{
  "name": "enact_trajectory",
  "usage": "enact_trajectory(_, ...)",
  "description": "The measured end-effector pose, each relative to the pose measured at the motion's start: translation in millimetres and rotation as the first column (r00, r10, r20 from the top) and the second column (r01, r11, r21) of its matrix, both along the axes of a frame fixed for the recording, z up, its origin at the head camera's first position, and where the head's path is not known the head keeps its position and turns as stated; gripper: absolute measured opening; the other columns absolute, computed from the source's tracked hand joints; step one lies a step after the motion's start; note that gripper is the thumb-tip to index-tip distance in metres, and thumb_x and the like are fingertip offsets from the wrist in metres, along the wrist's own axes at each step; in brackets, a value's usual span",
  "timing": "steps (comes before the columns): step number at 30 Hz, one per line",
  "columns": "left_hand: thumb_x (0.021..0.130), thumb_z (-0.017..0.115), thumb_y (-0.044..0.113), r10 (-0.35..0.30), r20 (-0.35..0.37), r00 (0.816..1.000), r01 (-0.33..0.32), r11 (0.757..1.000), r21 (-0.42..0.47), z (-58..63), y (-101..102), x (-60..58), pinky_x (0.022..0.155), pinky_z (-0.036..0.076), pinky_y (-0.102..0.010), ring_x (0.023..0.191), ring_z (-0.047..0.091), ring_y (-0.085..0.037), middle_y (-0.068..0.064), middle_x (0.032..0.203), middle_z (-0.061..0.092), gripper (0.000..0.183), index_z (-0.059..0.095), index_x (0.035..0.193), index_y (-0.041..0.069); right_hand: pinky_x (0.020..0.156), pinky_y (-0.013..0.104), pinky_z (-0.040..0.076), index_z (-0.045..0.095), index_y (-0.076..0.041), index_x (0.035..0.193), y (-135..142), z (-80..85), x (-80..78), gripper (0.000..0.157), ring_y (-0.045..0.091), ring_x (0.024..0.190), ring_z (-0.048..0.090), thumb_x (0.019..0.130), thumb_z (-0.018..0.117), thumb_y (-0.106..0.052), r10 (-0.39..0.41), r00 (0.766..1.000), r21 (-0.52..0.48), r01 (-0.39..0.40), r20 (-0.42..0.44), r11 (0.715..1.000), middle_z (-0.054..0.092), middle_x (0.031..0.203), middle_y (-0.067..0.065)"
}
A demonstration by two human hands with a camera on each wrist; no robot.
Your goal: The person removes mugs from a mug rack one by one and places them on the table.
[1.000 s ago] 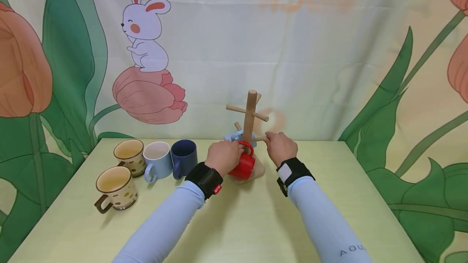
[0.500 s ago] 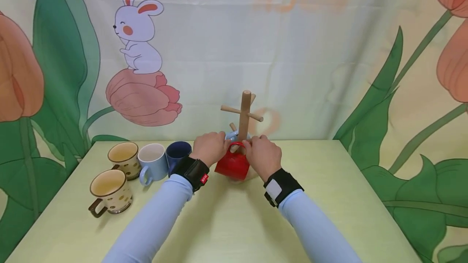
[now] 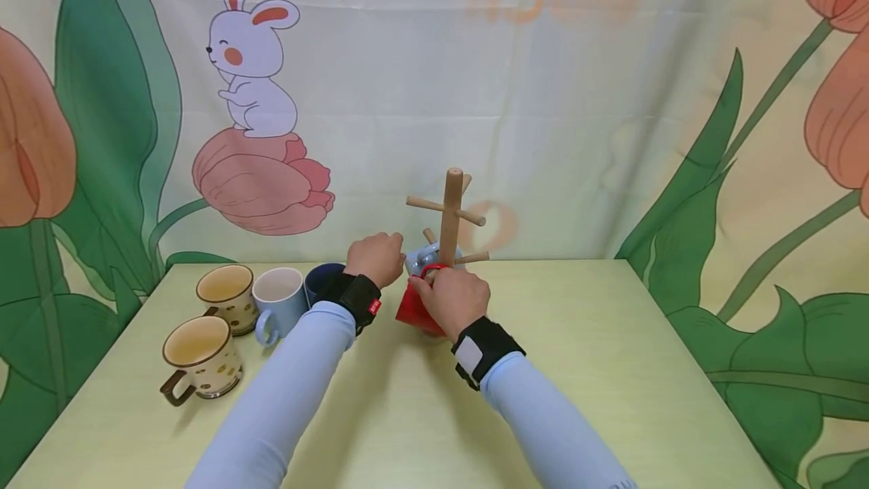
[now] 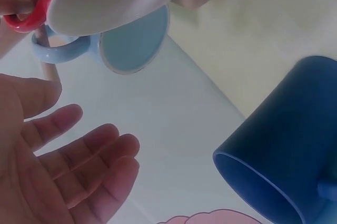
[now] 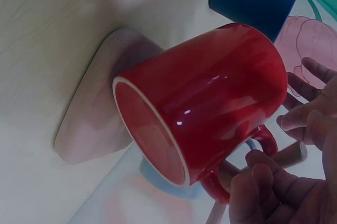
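Observation:
A red mug (image 3: 413,309) hangs tilted low on the front of a wooden mug tree (image 3: 451,225). In the right wrist view a peg passes through the handle of the red mug (image 5: 210,95). My right hand (image 3: 463,296) pinches that handle and covers part of the mug in the head view. My left hand (image 3: 376,259) is just left of it, apart from the mug. The left wrist view shows this left hand (image 4: 73,166) with loosely extended fingers, holding nothing. Behind the red mug, a light blue mug (image 4: 138,42) hangs by its handle on another peg.
Left on the table (image 3: 577,398) stand a dark blue mug (image 3: 320,278), a light blue mug (image 3: 281,296) and two spotted cream mugs, one at the back (image 3: 227,293) and one in front (image 3: 204,353). A printed cloth (image 3: 577,112) hangs behind.
The left hand has let go of the red mug and moved left. From the peg at the right, my right hand has come across to the mug's handle. The mug now hangs on a front peg.

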State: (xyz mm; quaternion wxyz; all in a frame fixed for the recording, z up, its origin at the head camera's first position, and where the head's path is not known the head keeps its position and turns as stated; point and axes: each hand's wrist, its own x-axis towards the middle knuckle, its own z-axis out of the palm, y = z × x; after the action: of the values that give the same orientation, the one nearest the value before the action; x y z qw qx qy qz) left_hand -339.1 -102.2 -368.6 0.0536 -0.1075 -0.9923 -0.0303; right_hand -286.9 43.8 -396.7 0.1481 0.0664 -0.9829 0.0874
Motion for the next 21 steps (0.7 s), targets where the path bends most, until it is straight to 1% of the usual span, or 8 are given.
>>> enact_trajectory(4,0.097,0.065,0.026,0.0,0.004,1.0,0.0,1.0,-0.004,-0.8,0.9,-4.3,0.08,0.057,-0.046,0.09,0.068,-0.03,-0.014,0.101,0.069,0.033,0.063,0.121,0.003,0.048,0.034,0.049,0.071,-0.018,0.071,-4.0,0.8,-3.4,0.049,0.02,0.055,0.057,0.097,0.053,-0.055,-0.025,0.999,0.009,0.025,0.02,1.0,0.056,0.056,0.001)
enact_trajectory(8,0.097,0.066,0.025,-0.005,0.008,1.0,0.005,1.0,-0.001,-0.8,2.8,-7.7,0.08,0.057,-0.045,0.089,0.068,-0.029,-0.014,0.1,0.068,0.033,0.063,0.121,0.003,0.051,0.038,0.052,0.074,-0.016,0.077,-6.3,-0.2,-5.0,0.044,0.023,0.058,0.06,0.1,0.052,-0.047,-0.039,0.999,0.018,0.039,0.02,0.999,0.06,0.062,0.004)
enact_trajectory(12,0.096,0.067,0.025,-0.016,0.007,1.0,0.016,1.0,0.003,-1.3,3.7,-10.2,0.079,0.057,-0.045,0.088,0.068,-0.029,-0.014,0.099,0.068,0.033,0.063,0.12,0.003,0.05,0.038,0.053,0.07,-0.013,0.07,-6.8,-1.6,-4.7,0.045,0.023,0.055,0.06,0.1,0.053,-0.042,-0.035,0.999,0.051,0.036,-0.014,0.998,0.057,0.058,0.005)
enact_trajectory(17,0.096,0.067,0.026,-0.027,-0.035,0.999,0.027,1.0,0.003,-2.7,2.9,-13.2,0.077,0.057,-0.045,0.088,0.068,-0.031,-0.015,0.097,0.067,0.033,0.062,0.118,0.002,0.047,0.038,0.052,0.063,-0.013,0.061,-5.3,-1.1,-2.8,0.047,0.023,0.053,0.06,0.099,0.056,-0.039,-0.026,0.998,0.075,0.03,-0.059,0.997,0.054,0.054,0.004)
enact_trajectory(19,0.096,0.066,0.026,-0.03,-0.045,0.999,0.03,1.0,0.004,-3.4,2.9,-14.6,0.077,0.057,-0.046,0.089,0.068,-0.031,-0.016,0.098,0.067,0.034,0.061,0.12,0.002,0.047,0.038,0.052,0.063,-0.013,0.06,-4.5,-1.0,-2.2,0.047,0.024,0.053,0.061,0.099,0.056,-0.039,-0.02,0.998,0.074,0.025,-0.06,0.997,0.054,0.054,0.004)
enact_trajectory(21,0.097,0.066,0.026,-0.033,-0.044,0.998,0.034,0.999,0.006,-4.1,3.4,-15.9,0.078,0.057,-0.046,0.092,0.067,-0.032,-0.018,0.103,0.067,0.037,0.06,0.125,0.003,0.049,0.038,0.052,0.064,-0.013,0.062,-3.8,-1.4,-1.8,0.046,0.024,0.054,0.061,0.1,0.055,-0.038,-0.014,0.999,0.076,0.018,-0.052,0.997,0.055,0.055,0.003)
